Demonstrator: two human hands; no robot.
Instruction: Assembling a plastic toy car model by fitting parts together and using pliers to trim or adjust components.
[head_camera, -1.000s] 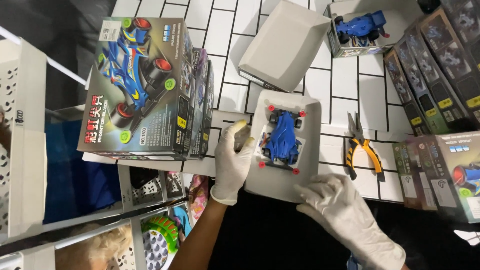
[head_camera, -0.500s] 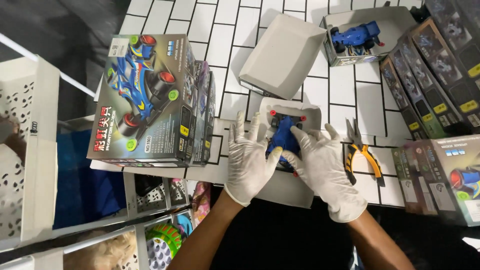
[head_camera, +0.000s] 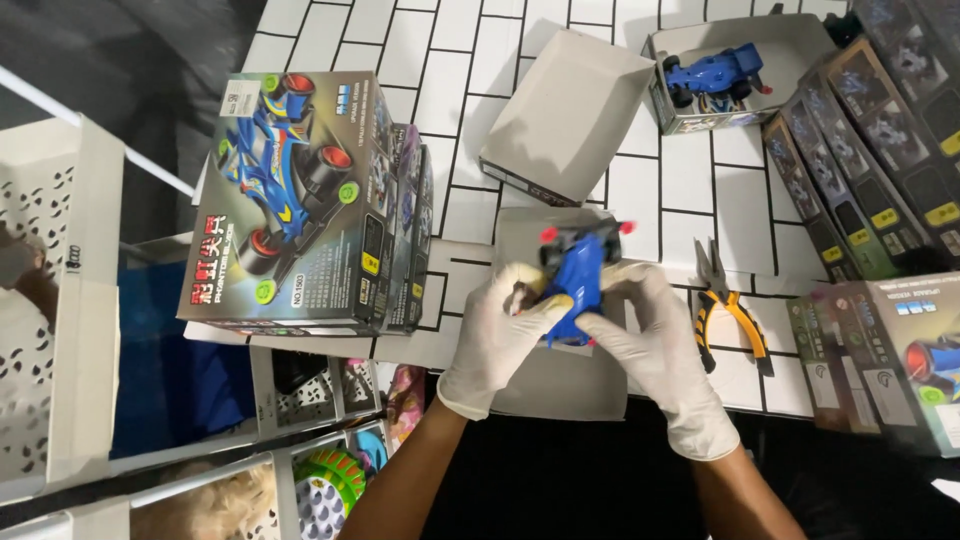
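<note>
A blue toy race car (head_camera: 578, 275) with red-hubbed wheels is held just above an open white box tray (head_camera: 560, 375) on the white tiled table. My left hand (head_camera: 500, 335), in a white glove, grips the car's left side. Gripping its right side is my gloved right hand (head_camera: 655, 345). The car's lower half is hidden by my fingers.
A stack of colourful toy-car boxes (head_camera: 300, 200) lies to the left. A white box lid (head_camera: 565, 115) sits behind, and a second blue car in an open box (head_camera: 715, 75) at the back right. Yellow-handled pliers (head_camera: 730, 310) lie right of my hands. More boxes (head_camera: 880, 150) line the right edge.
Both hands closed in on the blue car, which lay in the tray a second ago. They now hold it lifted slightly off the tray.
</note>
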